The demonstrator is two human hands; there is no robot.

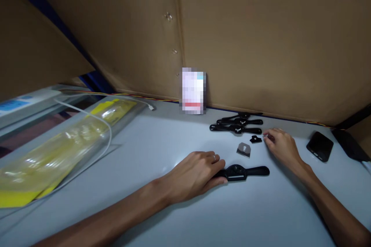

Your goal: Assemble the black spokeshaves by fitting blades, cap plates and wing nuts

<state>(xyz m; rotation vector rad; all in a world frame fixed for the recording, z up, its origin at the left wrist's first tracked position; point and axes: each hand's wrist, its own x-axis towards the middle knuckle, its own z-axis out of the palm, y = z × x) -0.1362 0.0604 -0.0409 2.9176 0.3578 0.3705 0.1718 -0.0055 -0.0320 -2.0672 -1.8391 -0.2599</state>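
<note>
My left hand (197, 171) is wrapped around the left handle of a black spokeshave body (257, 171) lying on the table. Its slotted middle and right handle show; the left handle is mostly under my fingers. Beyond it lies a flat grey blade (240, 148) with a keyhole slot. Farther back rests a small black cap piece (255, 139). Just right of that piece, my right hand (282, 146) is closed in a pinch near the tabletop, on something too small to make out. More black spokeshaves (236, 128) lie close together behind these parts.
A black phone (320, 146) lies to the right, by a dark flat object (349, 144). A blurred-out card (193, 92) leans on the brown back panel (261, 38). At left are yellow-backed plastic packaging (72, 142) and a white cable (108, 139) across it.
</note>
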